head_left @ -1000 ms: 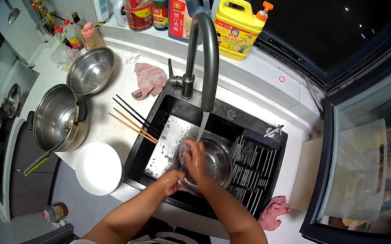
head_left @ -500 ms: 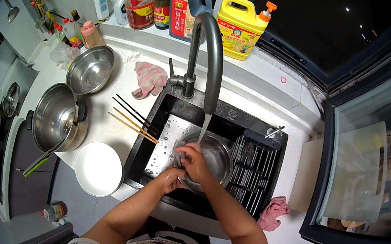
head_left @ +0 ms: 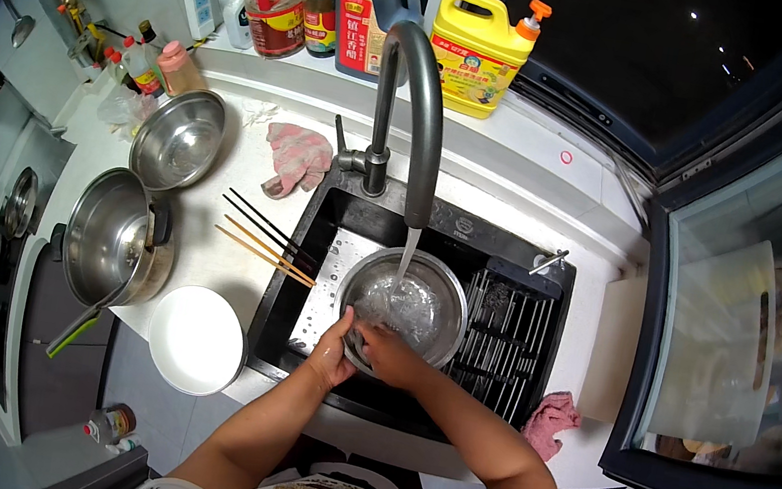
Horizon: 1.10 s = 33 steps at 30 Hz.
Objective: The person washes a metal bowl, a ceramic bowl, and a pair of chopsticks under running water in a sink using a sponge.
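A round stainless steel bowl (head_left: pixel 435 304) sits tilted toward me in the dark sink (head_left: pixel 274 320), under the running tap (head_left: pixel 425 174). Water (head_left: pixel 405 259) falls into it and splashes on its bottom. With the thumb over the near-left rim, my left hand (head_left: pixel 335 350) grips the bowl. My right hand (head_left: pixel 392 356) reaches over the near rim, its fingers curled against the inside wall. Whatever those fingers press or hold is hidden by the hand and the splashing.
A black drying rack (head_left: pixel 503 347) fills the sink's right side. Chopsticks (head_left: pixel 265 256) jut over the left edge. A white plate (head_left: pixel 197 340), a steel pot (head_left: pixel 109 238), another steel bowl (head_left: pixel 179 140) and a pink cloth (head_left: pixel 298 160) lie leftward; another pink cloth (head_left: pixel 550 425) lies right.
My right hand has dropped from above the bowl's left side to its near inner wall. The bowl's opening shows more fully, and my left hand has moved up onto its rim.
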Each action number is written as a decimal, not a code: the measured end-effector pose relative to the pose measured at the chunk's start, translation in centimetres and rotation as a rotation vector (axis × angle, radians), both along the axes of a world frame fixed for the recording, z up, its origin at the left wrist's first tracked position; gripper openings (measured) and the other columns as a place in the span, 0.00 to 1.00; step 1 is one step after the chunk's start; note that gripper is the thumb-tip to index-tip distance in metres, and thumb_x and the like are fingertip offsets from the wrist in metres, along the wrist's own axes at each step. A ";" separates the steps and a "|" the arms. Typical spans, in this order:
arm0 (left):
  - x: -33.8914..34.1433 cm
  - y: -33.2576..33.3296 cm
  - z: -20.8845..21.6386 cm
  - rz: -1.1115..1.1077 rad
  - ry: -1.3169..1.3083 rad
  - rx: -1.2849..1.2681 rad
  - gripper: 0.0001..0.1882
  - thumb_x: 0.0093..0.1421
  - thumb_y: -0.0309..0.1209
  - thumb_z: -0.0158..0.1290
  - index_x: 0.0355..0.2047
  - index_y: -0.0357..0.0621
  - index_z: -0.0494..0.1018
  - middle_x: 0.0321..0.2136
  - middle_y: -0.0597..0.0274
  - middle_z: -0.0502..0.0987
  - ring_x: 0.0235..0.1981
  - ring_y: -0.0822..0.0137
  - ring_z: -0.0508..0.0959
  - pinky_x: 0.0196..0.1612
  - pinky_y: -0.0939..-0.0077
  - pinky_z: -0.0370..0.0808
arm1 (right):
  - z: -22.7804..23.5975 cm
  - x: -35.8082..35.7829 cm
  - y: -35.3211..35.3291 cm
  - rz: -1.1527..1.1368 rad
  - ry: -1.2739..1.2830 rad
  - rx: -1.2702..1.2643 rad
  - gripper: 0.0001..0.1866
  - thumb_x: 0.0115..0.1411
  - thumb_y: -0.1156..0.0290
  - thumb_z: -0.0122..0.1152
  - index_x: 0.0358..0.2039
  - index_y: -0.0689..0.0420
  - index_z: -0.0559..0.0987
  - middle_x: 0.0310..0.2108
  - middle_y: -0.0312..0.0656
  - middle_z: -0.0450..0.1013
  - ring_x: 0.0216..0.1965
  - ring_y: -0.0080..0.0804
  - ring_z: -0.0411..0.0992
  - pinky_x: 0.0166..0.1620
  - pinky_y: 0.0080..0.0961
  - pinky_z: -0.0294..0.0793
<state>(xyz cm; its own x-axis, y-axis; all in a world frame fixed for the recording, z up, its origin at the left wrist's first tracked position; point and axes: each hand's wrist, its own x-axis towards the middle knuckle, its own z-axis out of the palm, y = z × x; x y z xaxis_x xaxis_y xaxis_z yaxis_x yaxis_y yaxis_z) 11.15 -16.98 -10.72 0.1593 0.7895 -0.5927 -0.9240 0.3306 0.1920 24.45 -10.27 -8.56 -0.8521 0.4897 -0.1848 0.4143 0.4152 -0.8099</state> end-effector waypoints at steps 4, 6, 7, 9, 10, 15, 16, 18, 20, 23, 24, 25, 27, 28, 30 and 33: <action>0.9 0.3 2.5 -0.008 0.084 -0.003 0.28 0.59 0.48 0.46 0.52 0.40 0.61 0.49 0.53 0.68 0.50 0.57 0.69 0.54 0.58 0.64 | 1.4 0.4 2.6 0.059 -0.314 0.598 0.29 0.57 0.58 0.50 0.58 0.52 0.59 0.59 0.43 0.55 0.61 0.44 0.48 0.60 0.52 0.43; 1.0 0.5 2.0 0.030 0.131 -0.033 0.26 0.59 0.45 0.47 0.51 0.41 0.61 0.48 0.54 0.69 0.49 0.58 0.70 0.53 0.60 0.66 | 1.8 2.1 3.7 -0.061 -0.310 0.695 0.30 0.55 0.55 0.52 0.57 0.51 0.61 0.58 0.41 0.57 0.61 0.41 0.50 0.58 0.56 0.44; 1.1 0.6 1.8 0.048 0.154 -0.048 0.25 0.59 0.44 0.47 0.51 0.41 0.61 0.47 0.54 0.69 0.48 0.58 0.70 0.52 0.60 0.67 | 2.0 2.7 3.9 -0.121 -0.308 0.742 0.31 0.54 0.54 0.53 0.56 0.51 0.62 0.58 0.41 0.57 0.61 0.40 0.51 0.57 0.57 0.45; 1.1 1.2 2.1 0.123 0.303 -0.102 0.24 0.60 0.41 0.48 0.53 0.45 0.59 0.43 0.58 0.71 0.45 0.63 0.72 0.44 0.68 0.72 | 2.5 3.2 3.3 -0.064 -0.527 0.652 0.29 0.55 0.53 0.52 0.55 0.51 0.64 0.57 0.41 0.58 0.61 0.39 0.50 0.59 0.58 0.41; 1.2 1.6 2.3 0.163 0.375 -0.128 0.23 0.60 0.40 0.48 0.53 0.46 0.58 0.42 0.60 0.71 0.43 0.65 0.73 0.40 0.72 0.74 | 3.2 3.5 2.7 -0.033 -0.636 0.607 0.28 0.56 0.53 0.51 0.54 0.52 0.65 0.57 0.41 0.58 0.61 0.39 0.49 0.59 0.58 0.39; 2.1 2.3 2.1 0.118 0.546 -0.059 0.21 0.61 0.38 0.47 0.52 0.46 0.59 0.40 0.59 0.71 0.38 0.67 0.73 0.36 0.72 0.74 | 1.1 2.3 -1.5 -0.211 0.025 0.021 0.19 0.56 0.58 0.53 0.44 0.56 0.73 0.48 0.46 0.63 0.49 0.43 0.61 0.52 0.47 0.55; 2.3 2.3 1.5 0.172 0.564 -0.024 0.21 0.60 0.38 0.47 0.51 0.45 0.60 0.40 0.58 0.71 0.38 0.65 0.74 0.37 0.71 0.74 | 0.5 1.4 -1.9 -0.311 0.180 -0.197 0.19 0.55 0.60 0.54 0.44 0.56 0.73 0.46 0.47 0.64 0.47 0.43 0.63 0.49 0.44 0.57; 2.1 2.3 0.8 0.222 0.580 0.013 0.20 0.61 0.38 0.47 0.50 0.43 0.60 0.39 0.56 0.71 0.38 0.64 0.74 0.39 0.69 0.73 | 0.2 1.1 -2.4 -0.367 0.320 -0.176 0.18 0.53 0.63 0.56 0.44 0.56 0.73 0.44 0.47 0.65 0.44 0.44 0.64 0.47 0.41 0.61; 1.1 2.4 0.6 0.215 0.578 0.016 0.20 0.61 0.37 0.46 0.51 0.44 0.60 0.39 0.56 0.71 0.38 0.64 0.73 0.40 0.70 0.73 | 0.4 1.9 -2.7 -0.277 0.278 0.303 0.18 0.52 0.66 0.57 0.43 0.56 0.73 0.42 0.46 0.65 0.42 0.45 0.65 0.47 0.39 0.62; 0.0 2.4 3.0 0.105 0.660 -0.069 0.19 0.61 0.37 0.46 0.52 0.49 0.60 0.37 0.60 0.72 0.35 0.69 0.73 0.31 0.77 0.71 | -1.2 6.0 1.0 0.004 0.028 0.713 0.18 0.53 0.69 0.51 0.47 0.54 0.71 0.43 0.45 0.65 0.47 0.45 0.64 0.50 0.40 0.61; -0.2 2.4 2.9 0.111 0.679 -0.038 0.19 0.61 0.38 0.46 0.52 0.51 0.61 0.35 0.63 0.73 0.31 0.73 0.73 0.26 0.81 0.70 | -1.4 6.8 2.1 0.063 -0.026 0.822 0.19 0.53 0.69 0.50 0.47 0.53 0.71 0.43 0.45 0.66 0.49 0.45 0.63 0.52 0.40 0.61; -0.4 2.7 3.1 0.129 0.637 -0.024 0.21 0.61 0.36 0.47 0.53 0.52 0.59 0.37 0.63 0.73 0.32 0.73 0.73 0.26 0.81 0.70 | -1.3 7.0 2.7 0.043 -0.037 0.854 0.19 0.54 0.70 0.49 0.48 0.54 0.71 0.44 0.46 0.66 0.49 0.45 0.63 0.53 0.40 0.60; -0.2 3.0 2.7 0.137 0.620 -0.031 0.22 0.61 0.35 0.47 0.55 0.52 0.58 0.38 0.63 0.72 0.33 0.73 0.72 0.27 0.81 0.70 | -1.0 7.2 3.6 0.004 -0.060 0.922 0.20 0.55 0.72 0.46 0.49 0.55 0.69 0.46 0.47 0.66 0.51 0.46 0.63 0.55 0.40 0.58; 0.2 3.4 2.6 0.137 0.607 -0.030 0.23 0.61 0.34 0.47 0.55 0.51 0.57 0.39 0.63 0.72 0.34 0.73 0.72 0.28 0.80 0.70 | -1.6 7.1 2.9 -0.002 -0.013 0.834 0.20 0.54 0.73 0.48 0.49 0.57 0.69 0.47 0.48 0.65 0.51 0.46 0.63 0.56 0.41 0.58; 1.1 3.9 2.0 0.170 0.620 -0.023 0.22 0.61 0.31 0.46 0.56 0.49 0.56 0.41 0.59 0.71 0.36 0.68 0.73 0.33 0.76 0.72 | -3.8 4.9 -0.3 -0.010 0.081 0.658 0.22 0.52 0.74 0.50 0.50 0.59 0.67 0.50 0.51 0.64 0.52 0.47 0.62 0.56 0.43 0.57; 1.6 3.5 1.9 0.187 0.624 -0.118 0.20 0.59 0.24 0.44 0.52 0.45 0.59 0.41 0.56 0.71 0.37 0.61 0.75 0.37 0.69 0.75 | -2.4 1.3 -3.6 -0.261 0.171 0.325 0.26 0.51 0.71 0.54 0.52 0.59 0.64 0.50 0.50 0.65 0.52 0.44 0.63 0.57 0.42 0.57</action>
